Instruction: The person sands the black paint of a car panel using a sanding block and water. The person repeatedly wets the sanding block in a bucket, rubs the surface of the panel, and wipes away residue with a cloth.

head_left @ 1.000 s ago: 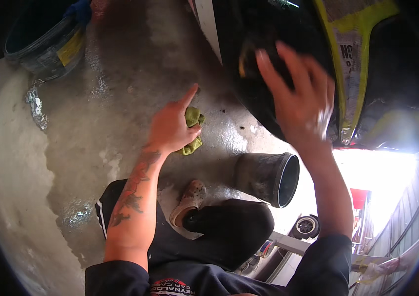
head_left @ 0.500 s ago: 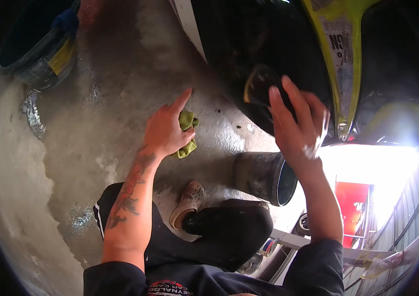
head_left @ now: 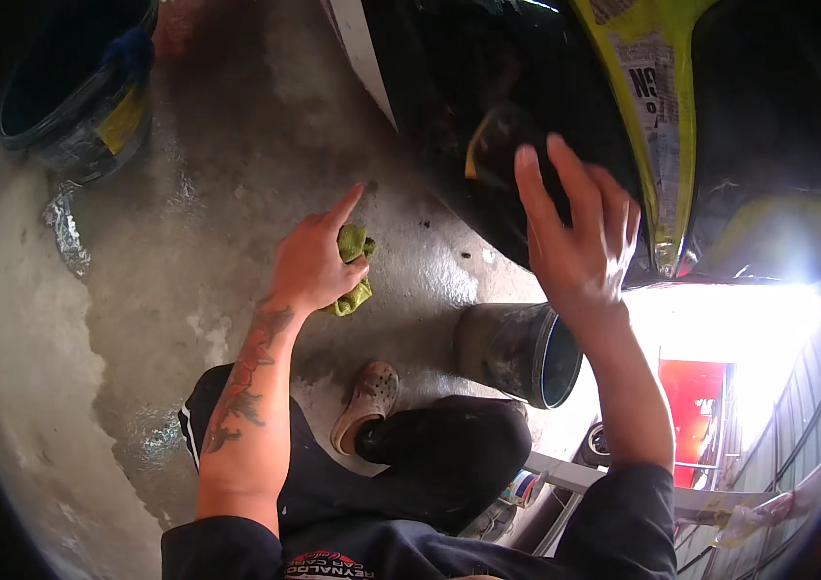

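A crumpled green cloth [head_left: 352,280] is held in my left hand [head_left: 316,259], whose index finger points out ahead over the floor. To the right, my right hand [head_left: 580,227] is at the glossy black car panel [head_left: 469,68], its fingers stretched out and apart. Just past those fingertips shows a blurred, dark rounded shape [head_left: 499,145] with a yellow edge. I cannot tell whether it is a pad or a reflection in the gloss. Contact between fingertips and panel is unclear. Beside my right hand runs a yellow-green strip [head_left: 676,164], partly masked with printed paper.
A dark bucket [head_left: 502,350] lies tipped on its side below the panel. Far left stands a larger dark tub [head_left: 72,145] with a blue cloth [head_left: 130,53] over its rim. The concrete floor [head_left: 198,184] has wet patches. A red object [head_left: 691,411] appears beyond the bright opening.
My right hand has shifted slightly left and keeps its fingers spread; the dark shape has moved up and left with it. My left hand has drifted a little left, still with the cloth.
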Demonstrator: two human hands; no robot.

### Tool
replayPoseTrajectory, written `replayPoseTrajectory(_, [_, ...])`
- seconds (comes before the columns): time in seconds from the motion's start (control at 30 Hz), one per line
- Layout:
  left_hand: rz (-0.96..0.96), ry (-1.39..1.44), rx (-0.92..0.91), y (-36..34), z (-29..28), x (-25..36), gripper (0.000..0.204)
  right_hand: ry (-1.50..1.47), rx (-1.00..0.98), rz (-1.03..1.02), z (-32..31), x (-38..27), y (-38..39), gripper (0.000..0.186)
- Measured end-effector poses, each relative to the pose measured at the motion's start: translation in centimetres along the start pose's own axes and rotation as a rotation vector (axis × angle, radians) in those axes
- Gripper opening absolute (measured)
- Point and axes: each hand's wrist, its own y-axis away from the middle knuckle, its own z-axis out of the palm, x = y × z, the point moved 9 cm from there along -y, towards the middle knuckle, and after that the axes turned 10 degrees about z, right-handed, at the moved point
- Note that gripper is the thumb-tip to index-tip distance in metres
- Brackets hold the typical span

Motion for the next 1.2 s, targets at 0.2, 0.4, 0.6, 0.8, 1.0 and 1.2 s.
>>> replayPoseTrajectory(0.2, [-0.049, -0.032, -0.052, 0.1, 0.2, -0.4, 0.088, -0.028, 0.021, 0.115, 2.8, 1.4, -3.0, 0.046])
replayPoseTrajectory(0.4, [-0.002, 0.001, -0.018, -0.1, -0.5, 0.1, 0.087, 0.008, -0.144, 0.063, 0.3, 1.1, 0.6, 0.047])
replayPoseTrajectory(0.6, [-0.010, 0.019, -0.021, 0.2, -0.4, -0.2, 0.087, 0.038, -0.004, 0.038, 3.5, 1.1, -4.9, 0.047])
replayPoseTrajectory(0.8, [0.024, 0.070, 0.052, 0.2, -1.2, -0.4, 0.086, 0.004, -0.120, -0.040, -0.3, 0.8, -0.3, 0.041])
replayPoseTrajectory(1.0, [0.009, 0.034, -0.003, 0.0, 0.4, -0.8, 0.087, -0.058, -0.084, -0.082, 1.7, 0.0, -1.4, 0.042])
replayPoseTrajectory(1.2, [0.062, 0.095, -0.006, -0.4, 0.4, -0.5, 0.086, -0.078, -0.090, -0.046, 0.0, -2.9, -3.3, 0.041])
